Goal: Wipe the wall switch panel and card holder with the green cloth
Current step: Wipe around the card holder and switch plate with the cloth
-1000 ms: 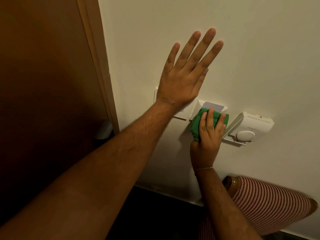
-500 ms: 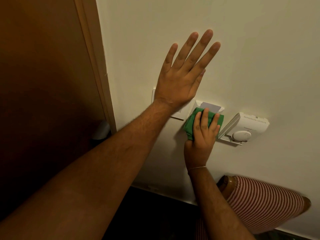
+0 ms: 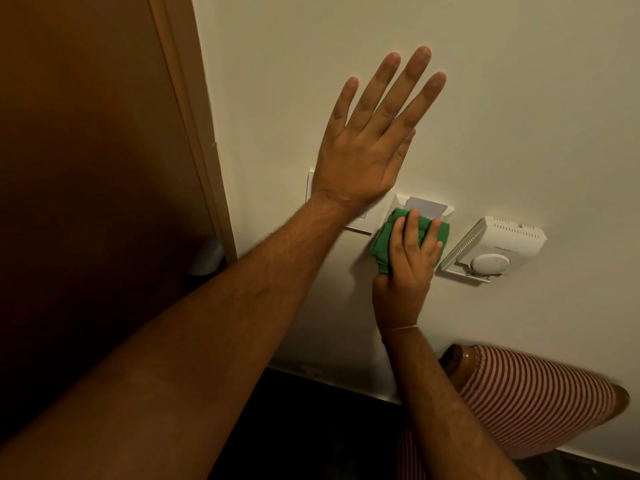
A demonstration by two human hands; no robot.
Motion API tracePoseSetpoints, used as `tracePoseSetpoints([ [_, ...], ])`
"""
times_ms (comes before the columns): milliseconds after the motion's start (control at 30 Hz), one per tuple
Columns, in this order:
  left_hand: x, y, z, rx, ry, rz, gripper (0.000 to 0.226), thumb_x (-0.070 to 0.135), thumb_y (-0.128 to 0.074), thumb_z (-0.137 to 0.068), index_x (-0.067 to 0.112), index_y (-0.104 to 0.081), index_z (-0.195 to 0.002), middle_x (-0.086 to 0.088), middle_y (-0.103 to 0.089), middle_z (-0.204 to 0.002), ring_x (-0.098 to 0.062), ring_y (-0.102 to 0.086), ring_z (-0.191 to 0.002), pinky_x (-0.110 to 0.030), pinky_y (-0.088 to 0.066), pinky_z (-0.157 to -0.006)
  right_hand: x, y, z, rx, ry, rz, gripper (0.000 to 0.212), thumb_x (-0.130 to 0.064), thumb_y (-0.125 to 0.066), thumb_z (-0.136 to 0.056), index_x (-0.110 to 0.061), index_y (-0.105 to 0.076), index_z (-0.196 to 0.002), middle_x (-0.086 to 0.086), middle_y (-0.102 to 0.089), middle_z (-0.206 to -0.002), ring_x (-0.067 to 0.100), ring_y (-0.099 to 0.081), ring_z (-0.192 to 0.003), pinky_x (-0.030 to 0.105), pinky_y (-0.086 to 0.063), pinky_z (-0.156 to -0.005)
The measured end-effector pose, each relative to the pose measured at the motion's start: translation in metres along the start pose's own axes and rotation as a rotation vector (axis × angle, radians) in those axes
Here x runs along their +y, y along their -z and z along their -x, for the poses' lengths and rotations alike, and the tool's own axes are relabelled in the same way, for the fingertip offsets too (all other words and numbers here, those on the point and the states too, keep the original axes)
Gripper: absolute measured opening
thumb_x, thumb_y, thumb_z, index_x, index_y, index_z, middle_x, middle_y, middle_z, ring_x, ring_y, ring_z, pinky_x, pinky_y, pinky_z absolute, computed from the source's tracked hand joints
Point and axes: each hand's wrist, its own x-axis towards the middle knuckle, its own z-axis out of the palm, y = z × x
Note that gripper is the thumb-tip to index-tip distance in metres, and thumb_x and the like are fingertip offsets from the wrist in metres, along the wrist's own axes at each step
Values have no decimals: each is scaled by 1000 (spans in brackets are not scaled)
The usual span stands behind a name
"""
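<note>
- Two hands show in your head view: your left hand (image 3: 367, 147) lies flat on the wall (image 3: 519, 98), fingers spread wide, holding nothing, and covers most of the switch panel (image 3: 356, 223).
- At 5 o'clock from it, your right hand (image 3: 405, 271) presses the bunched green cloth (image 3: 381, 244) against the card holder (image 3: 398, 204), a card (image 3: 426, 208) sticking out on top.
- At 3 o'clock of the cloth sits a white thermostat (image 3: 495, 251).

Switch panel (image 3: 358, 226) on wall (image 3: 519, 98), just right of door frame (image 3: 194, 133); left hand (image 3: 367, 157) flat on wall above, wrist covering most of panel. Card holder (image 3: 398, 204) just right of panel, card (image 3: 424, 207) in its top. Cloth (image 3: 384, 244) on holder, under right hand (image 3: 408, 268). Thermostat (image 3: 491, 251) right of holder. Striped cushion (image 3: 533, 403) below thermostat, against wall.
</note>
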Motion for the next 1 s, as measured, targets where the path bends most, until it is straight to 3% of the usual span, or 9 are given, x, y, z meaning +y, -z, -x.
tracePoseSetpoints([
  [200,1,2,-2,-1,3,-7,73,26,-37,-122,34,8,-179,9,21,-184,-17,14,-174,-55,-4,-142,1,3,-9,3,47,29,59,3,-44,-94,0,-45,-153,8,-26,-166,20,6,-162,44,6,-132],
  [400,2,6,-1,-13,6,-27,73,26,-38,-122,33,5,-180,9,21,-184,-16,15,-174,-52,0,-142,31,12,-6,-74,305,275,66,0,-63,-94,-13,-44,-155,5,-30,-166,23,-2,-163,48,-6,-131],
  [533,2,7,0,-18,11,-24,71,26,-37,-123,33,4,-180,9,20,-185,-17,14,-174,-52,-1,-142,43,14,1,-17,215,284,52,-19,-58,-103,-19,-48,-154,9,-20,-170,30,-1,-163,54,-5,-131],
  [700,2,7,-2,-32,8,-31,73,27,-37,-123,33,9,-179,8,23,-184,-17,17,-174,-53,0,-142,36,5,11,4,82,119,55,-8,-53,-100,-11,-46,-154,10,-19,-170,32,3,-162,52,0,-132],
  [867,4,8,0,-32,13,-38,72,26,-35,-123,33,10,-179,9,24,-184,-16,18,-174,-51,1,-142,12,-16,11,-10,118,109,66,0,-53,-87,-11,-46,-152,12,-38,-163,28,5,-163,50,4,-132],
  [1000,4,9,-1,-38,20,-52,74,28,-37,-123,34,13,-178,9,27,-183,-15,21,-173,-50,4,-142,6,-27,13,-58,208,159,60,-8,-53,-94,-14,-43,-153,10,-33,-164,23,4,-163,45,2,-132],
])
